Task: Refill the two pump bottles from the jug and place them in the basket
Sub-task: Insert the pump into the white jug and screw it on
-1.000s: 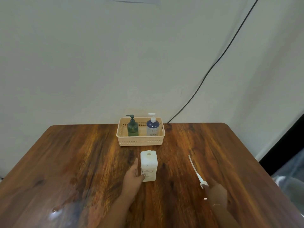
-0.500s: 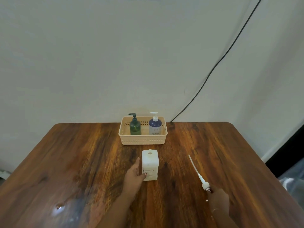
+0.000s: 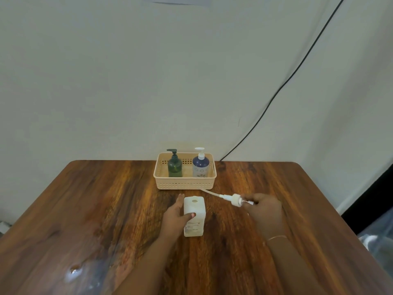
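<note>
A white square jug (image 3: pixel 194 218) stands upright in the middle of the wooden table (image 3: pixel 106 209), its round mouth uncapped. My left hand (image 3: pixel 175 218) grips its left side. My right hand (image 3: pixel 264 209) holds a white pump head (image 3: pixel 236 200) in the air, its long dip tube pointing left toward the basket. The beige perforated basket (image 3: pixel 185 184) sits at the table's far edge. Inside it stand a dark green pump bottle (image 3: pixel 174 165) on the left and a blue pump bottle (image 3: pixel 201 163) with a white pump on the right.
A black cable (image 3: pixel 287 81) runs down the wall to behind the basket's right end. A shiny wet-looking patch (image 3: pixel 74 271) lies on the table at the near left. The table's right edge borders a dark gap.
My right hand lifted the pump head off the table and carried it up and left, the tube now pointing left above the jug's right side. My left hand stayed on the jug.
</note>
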